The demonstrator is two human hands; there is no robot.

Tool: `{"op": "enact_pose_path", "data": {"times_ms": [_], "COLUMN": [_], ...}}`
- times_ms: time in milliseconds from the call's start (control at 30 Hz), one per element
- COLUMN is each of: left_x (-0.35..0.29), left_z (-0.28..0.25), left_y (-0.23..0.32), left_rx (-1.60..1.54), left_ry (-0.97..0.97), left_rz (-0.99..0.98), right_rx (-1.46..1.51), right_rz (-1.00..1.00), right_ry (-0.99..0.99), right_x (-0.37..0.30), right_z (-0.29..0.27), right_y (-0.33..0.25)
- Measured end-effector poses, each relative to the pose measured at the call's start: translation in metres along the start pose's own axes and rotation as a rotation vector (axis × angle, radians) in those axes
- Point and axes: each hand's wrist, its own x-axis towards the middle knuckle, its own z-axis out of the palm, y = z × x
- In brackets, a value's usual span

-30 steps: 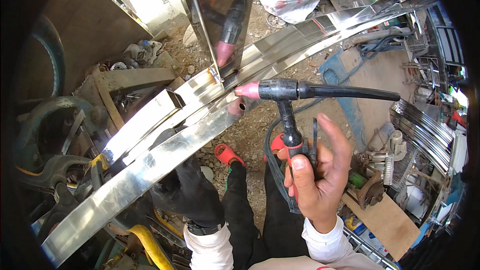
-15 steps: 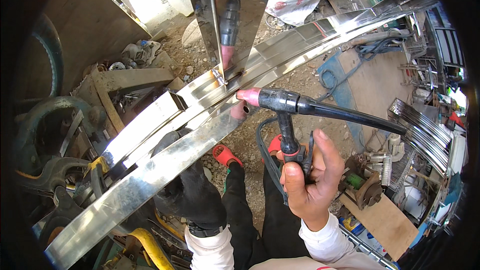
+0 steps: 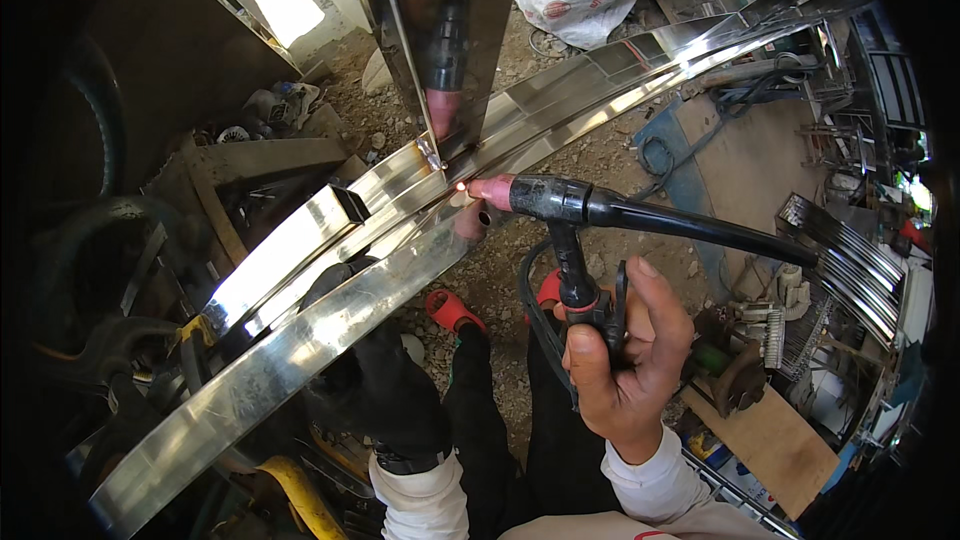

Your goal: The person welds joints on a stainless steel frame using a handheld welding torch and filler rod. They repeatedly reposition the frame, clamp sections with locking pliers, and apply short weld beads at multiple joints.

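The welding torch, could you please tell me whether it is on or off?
The welding torch in the right hand appears on: a bright glow shows just off the tip of its pink nozzle.

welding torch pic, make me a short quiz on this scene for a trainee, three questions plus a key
1. Multiple choice: which hand holds the welding torch?
a) left
b) right
c) both

2. True or false: a bright spot glows by the tip of the torch's pink nozzle.

3. Fill in the colour: the left hand, partly hidden behind the shiny metal strip, is gloved in ____.

Key
1. b, the right hand
2. True
3. Black
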Motion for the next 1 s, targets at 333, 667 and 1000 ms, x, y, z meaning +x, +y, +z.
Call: {"op": "enact_pose_path", "data": {"times_ms": [333,667,1000], "left_x": [0.001,-0.008,-0.006], "left_z": [-0.01,-0.006,-0.042], "left_y": [-0.003,0.0,-0.044], "left_rx": [0.449,0.267,0.871], "left_ry": [-0.071,-0.035,-0.01], "left_rz": [0.26,0.157,0.596], "right_rx": [0.104,0.185,0.16], "right_rz": [0.095,0.141,0.121], "right_ry": [-0.005,0.006,-0.031], "right_x": [-0.001,0.003,0.008], "right_z": [-0.002,-0.003,-0.006], "right_y": [0.003,0.004,0.004]}}
